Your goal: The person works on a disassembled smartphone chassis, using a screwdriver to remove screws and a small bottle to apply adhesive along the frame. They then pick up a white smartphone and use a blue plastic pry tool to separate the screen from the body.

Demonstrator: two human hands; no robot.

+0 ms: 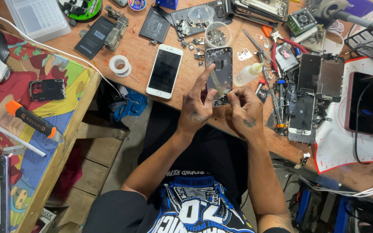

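An opened dark phone housing (pixel 219 68) lies on the wooden workbench (pixel 143 56), its inside facing up. My left hand (pixel 197 103) rests at its near left corner, index finger stretched up along its left edge. My right hand (pixel 243 110) is at its near right corner, fingertips pinched together on the lower edge; a very small part may be between them, too small to tell. Both hands meet at the housing's bottom end.
A white phone (pixel 165 71) lies screen-up left of the housing. A tape roll (pixel 119 65), a glue bottle (pixel 248 74), a dish of screws (pixel 216 35), screwdrivers (pixel 273 92), further phone parts and a white mat (pixel 346 142) crowd the bench. An orange-tipped tool (pixel 33 121) lies on the left table.
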